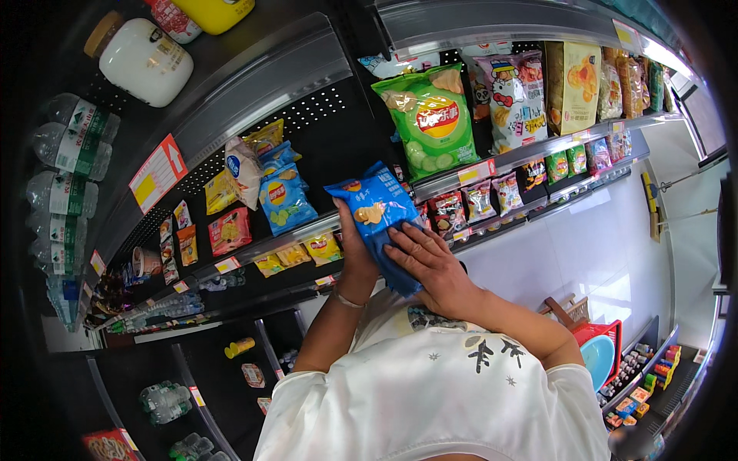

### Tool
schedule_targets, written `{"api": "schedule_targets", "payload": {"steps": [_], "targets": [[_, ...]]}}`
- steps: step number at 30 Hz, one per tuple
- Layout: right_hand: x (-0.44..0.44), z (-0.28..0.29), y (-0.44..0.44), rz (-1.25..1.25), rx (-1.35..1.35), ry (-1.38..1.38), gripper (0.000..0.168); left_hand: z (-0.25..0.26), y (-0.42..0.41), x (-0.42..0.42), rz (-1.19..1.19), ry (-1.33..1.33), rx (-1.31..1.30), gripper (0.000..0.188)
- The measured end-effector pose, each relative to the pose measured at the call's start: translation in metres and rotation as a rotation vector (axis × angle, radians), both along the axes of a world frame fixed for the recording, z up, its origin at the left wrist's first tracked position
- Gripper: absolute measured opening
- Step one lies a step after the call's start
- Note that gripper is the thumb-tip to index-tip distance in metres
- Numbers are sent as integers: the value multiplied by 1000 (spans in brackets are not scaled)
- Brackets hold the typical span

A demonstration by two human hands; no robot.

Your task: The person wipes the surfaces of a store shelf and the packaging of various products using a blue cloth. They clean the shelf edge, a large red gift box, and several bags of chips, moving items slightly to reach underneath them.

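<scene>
A blue bag of Lay's potato chips is held tilted in front of my chest, at the height of the snack shelf. My left hand grips its left side, thumb along the edge and the other fingers hidden behind it. Across the lower part of the bag lies my right hand, fingers spread flat on the dark blue foil. Just left of the bag, lighter blue chip bags stand on the shelf. To the upper right, a large green chip bag stands upright near the shelf edge.
Metal shelf rails with price tags run in front of me. Small snack packs line the lower right tier. Water bottles stand at far left, near a white jar. Behind me are a red basket and a blue basin.
</scene>
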State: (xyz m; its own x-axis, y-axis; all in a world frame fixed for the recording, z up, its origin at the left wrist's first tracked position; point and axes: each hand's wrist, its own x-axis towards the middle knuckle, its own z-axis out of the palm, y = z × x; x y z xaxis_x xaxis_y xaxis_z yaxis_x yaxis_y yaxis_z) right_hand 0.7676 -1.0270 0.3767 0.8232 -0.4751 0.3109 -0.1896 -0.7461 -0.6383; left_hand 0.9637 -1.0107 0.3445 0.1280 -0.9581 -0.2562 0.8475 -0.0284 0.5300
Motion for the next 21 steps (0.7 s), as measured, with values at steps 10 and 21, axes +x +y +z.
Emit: {"api": "schedule_targets", "payload": {"steps": [10, 21], "targets": [[-16, -54, -20, -281, 1172, -518, 42, 3, -12, 9, 269, -385, 67, 89], [12, -60, -23, -210, 1258, -587, 61, -9, -11, -35, 310, -593, 22, 78]]}}
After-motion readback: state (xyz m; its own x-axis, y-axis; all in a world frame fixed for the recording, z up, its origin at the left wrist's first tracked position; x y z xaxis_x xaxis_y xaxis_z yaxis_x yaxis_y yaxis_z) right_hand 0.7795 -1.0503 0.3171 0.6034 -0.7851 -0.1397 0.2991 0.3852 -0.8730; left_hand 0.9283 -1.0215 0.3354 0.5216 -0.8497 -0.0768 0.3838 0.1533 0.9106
